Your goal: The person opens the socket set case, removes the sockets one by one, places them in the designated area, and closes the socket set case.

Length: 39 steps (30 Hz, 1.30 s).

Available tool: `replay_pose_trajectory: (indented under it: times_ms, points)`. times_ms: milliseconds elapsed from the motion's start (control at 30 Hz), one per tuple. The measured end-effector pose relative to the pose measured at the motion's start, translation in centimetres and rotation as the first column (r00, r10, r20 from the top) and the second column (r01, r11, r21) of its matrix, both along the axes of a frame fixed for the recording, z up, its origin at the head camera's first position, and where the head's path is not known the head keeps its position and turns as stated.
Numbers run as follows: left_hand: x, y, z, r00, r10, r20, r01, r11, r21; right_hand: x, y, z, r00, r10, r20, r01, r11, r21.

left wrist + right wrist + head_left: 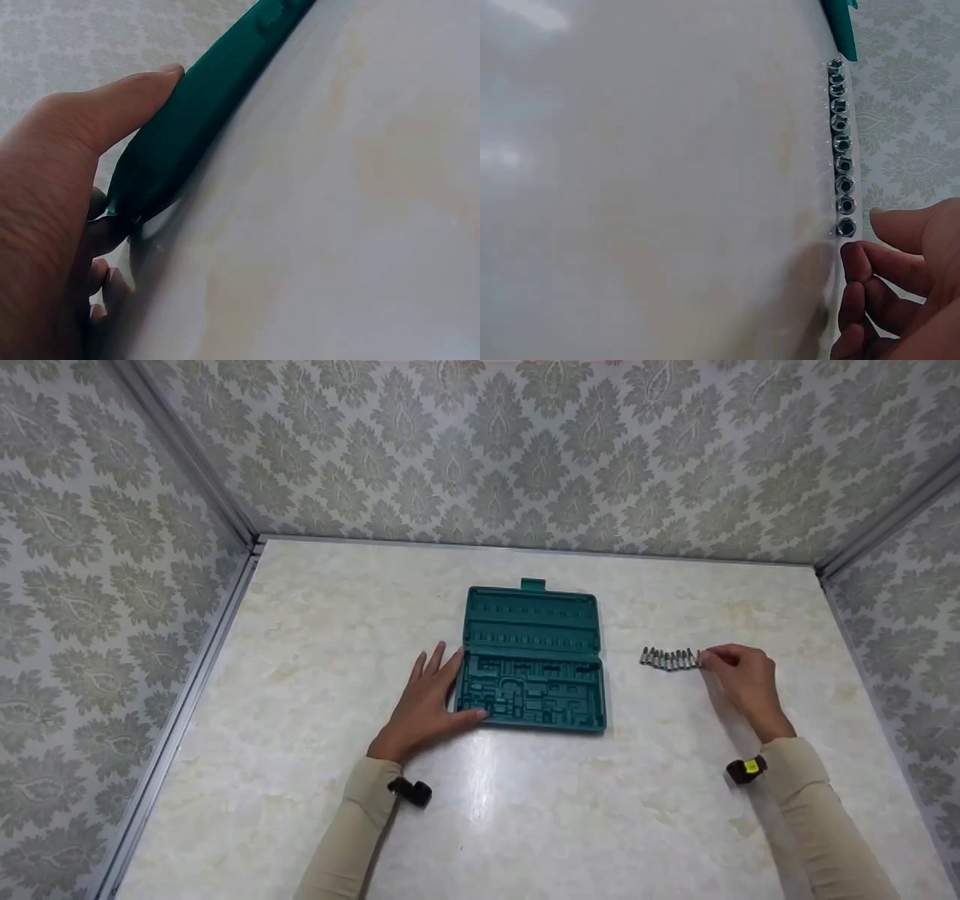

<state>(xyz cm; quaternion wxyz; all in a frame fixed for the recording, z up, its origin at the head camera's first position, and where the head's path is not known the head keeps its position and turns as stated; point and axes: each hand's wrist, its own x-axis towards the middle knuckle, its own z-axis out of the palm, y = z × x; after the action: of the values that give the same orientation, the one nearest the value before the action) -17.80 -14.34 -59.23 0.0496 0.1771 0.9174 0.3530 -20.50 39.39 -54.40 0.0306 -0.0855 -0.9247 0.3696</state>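
Observation:
An open green plastic case (529, 657) lies on the table, its moulded slots bare in both halves. The left hand (431, 701) rests at the near left corner, straight fingers along the left side and thumb over the front rim. In the left wrist view, the thumb touches the edge of the case (180, 127). To the right of the case is a row of several small metal sockets (670, 659), with round open ends in the right wrist view. The right hand (742, 679) is at the row's right end, thumb and index finger parted beside the end socket (846, 226).
The pale marbled table (525, 810) carries the case and sockets. A patterned wall (495, 457) stands behind it, with more panels at both sides. A latch tab (533, 584) sticks out from the lid's far edge. Each wrist wears a small black camera (411, 791).

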Motion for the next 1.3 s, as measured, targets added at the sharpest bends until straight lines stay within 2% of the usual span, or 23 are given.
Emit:
replay_pose_trajectory:
  times_ms: [133,267,400,567,833,1300]
  points:
    - [-0.1,0.1,0.1,1.000,-0.010,-0.009,0.010,1.000,-0.012,-0.3,-0.7,1.1,0.994,0.049,-0.102,-0.052,0.998,-0.019]
    - [-0.1,0.2,0.0,1.000,-0.001,0.002,0.001,1.000,-0.012,-1.3,-2.2,1.8,0.970,0.166,-0.180,-0.174,0.984,-0.026]
    - [0.0,0.2,0.1,1.000,-0.006,0.000,0.006,1.000,0.000,-2.5,-3.9,2.1,0.942,0.284,-0.180,-0.295,0.955,-0.038]
    - [0.0,0.3,0.0,1.000,-0.010,-0.011,0.010,1.000,0.000,-3.9,-5.9,2.1,0.921,0.366,-0.136,-0.375,0.926,-0.048]
    - [0.1,0.1,-0.1,1.000,-0.009,-0.019,0.009,1.000,0.009,-5.6,-8.3,1.6,0.899,0.413,-0.145,-0.425,0.902,-0.069]
    - [0.0,0.0,-0.1,1.000,-0.011,-0.013,0.011,1.000,-0.003,-8.8,-11.6,0.7,0.904,0.426,-0.035,-0.427,0.896,-0.121]
